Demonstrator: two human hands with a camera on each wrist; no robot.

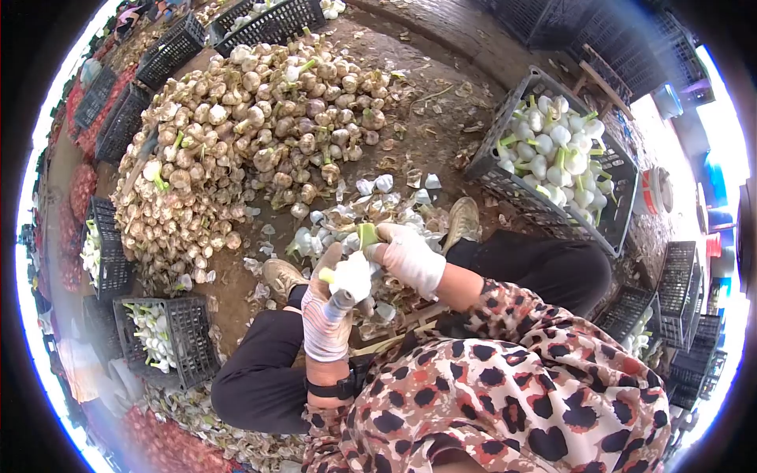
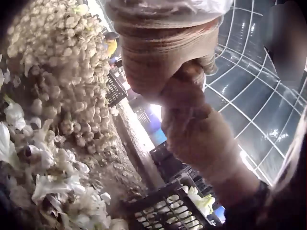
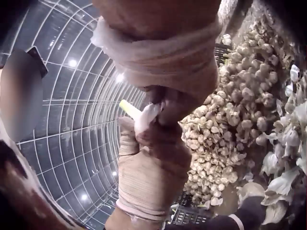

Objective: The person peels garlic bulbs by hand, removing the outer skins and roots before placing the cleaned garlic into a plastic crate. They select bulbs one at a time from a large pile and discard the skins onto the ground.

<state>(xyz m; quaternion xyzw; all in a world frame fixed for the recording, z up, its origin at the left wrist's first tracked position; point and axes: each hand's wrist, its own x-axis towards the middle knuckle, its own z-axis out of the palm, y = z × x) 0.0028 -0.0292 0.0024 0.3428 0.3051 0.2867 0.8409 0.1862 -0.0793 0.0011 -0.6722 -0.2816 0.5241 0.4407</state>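
Both gloved hands meet over my lap on one white garlic bulb (image 1: 352, 276) with a cut green stem (image 1: 367, 234). My left hand (image 1: 326, 309) grips the bulb from below, thumb curled up against it. My right hand (image 1: 408, 257) pinches the bulb's top near the stem. In the right wrist view the right hand (image 3: 163, 62) holds the pale garlic bulb (image 3: 145, 118) above the left hand (image 3: 148, 177). The left wrist view shows the left hand (image 2: 163, 57) close up with the right hand (image 2: 201, 139) beyond it; the bulb is hidden there.
A big heap of unpeeled garlic (image 1: 236, 134) lies ahead on the dirt. A black crate (image 1: 607, 229) of peeled bulbs stands at the right, another crate (image 1: 193, 347) at my left knee. Peelings (image 1: 371, 205) litter the ground by my shoes (image 1: 461, 221). Stacked crates (image 1: 686, 315) line the far right.
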